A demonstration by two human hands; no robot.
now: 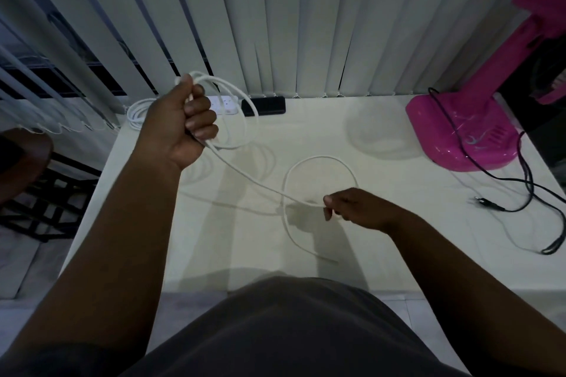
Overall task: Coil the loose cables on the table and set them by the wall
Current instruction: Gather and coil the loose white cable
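1. Markings. The pink fan [459,131] carries a pale swirl mark and a row of slots on its base; the mark is too small to read as writing.

2. Left hand [180,128]. It is raised above the far left part of the desk [382,254], forearm sloping up from the body, knuckles toward the blinds [275,18]. The grip is clenched round several turns of the white cable [321,157]. The gathered turns stick out above the fist and hang down as loops on its right side, clear of the desk.

3. Right hand [355,206]. It sits low, near the desk centre, forearm reaching in from the right and fingertips pointing left. Thumb and fingers pinch the same cable.

4. Cable run. One strand slopes from under the left fist, down and to the right, to the right-hand pinch. From there the cable lies on the desk in an open loop that arcs away from the person, swings left, then returns toward the near edge. Its free tail points right, near the person.

5. Other items.
- A white power strip [225,103] and a black block [265,105] lie end to end against the blinds.
- A second white coil [136,112] lies at the far left corner.
- The fan stands at the far right; its black cable [526,187] trails loose over the desk, its plug [482,202] pointing left.
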